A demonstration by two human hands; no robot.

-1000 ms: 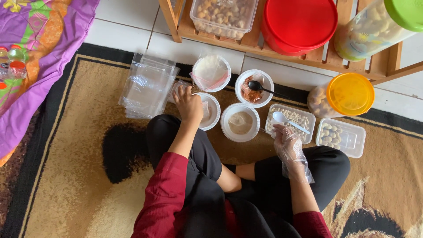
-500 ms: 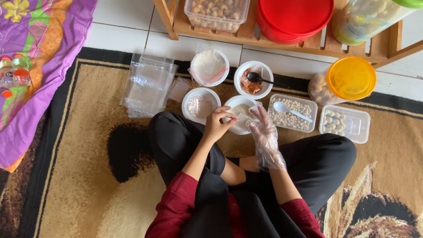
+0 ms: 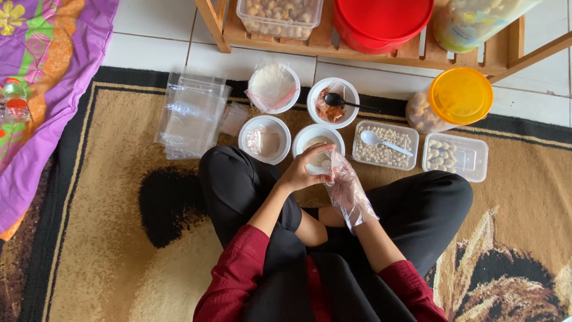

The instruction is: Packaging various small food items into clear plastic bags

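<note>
- Head view: the left hand [image 3: 305, 169] and the gloved right hand [image 3: 345, 189] meet over the near rim of the bowl [image 3: 317, 139], which holds a pale powder and stands on the rug [image 3: 101, 238] just ahead of the crossed legs.
- Both hands pinch a small clear bag [image 3: 325, 162] between them. It lies right at the fingertips, the left hand on its left edge, the right on its right edge; its mouth and long axis are too small to tell.
- The left grip is narrow, thumb and fingers closed on the bag. The right grip, under a loose clear glove, also closes on it.
- The bag looks thin, see-through and limp, and its contents, if any, are hidden.
- The nut tray [image 3: 384, 145] with a white spoon [image 3: 384, 142] lies just right of the bowl, nearer the right hand.
- A stack of empty bags [image 3: 192, 113] lies toward the rug's far left edge, well apart.
</note>
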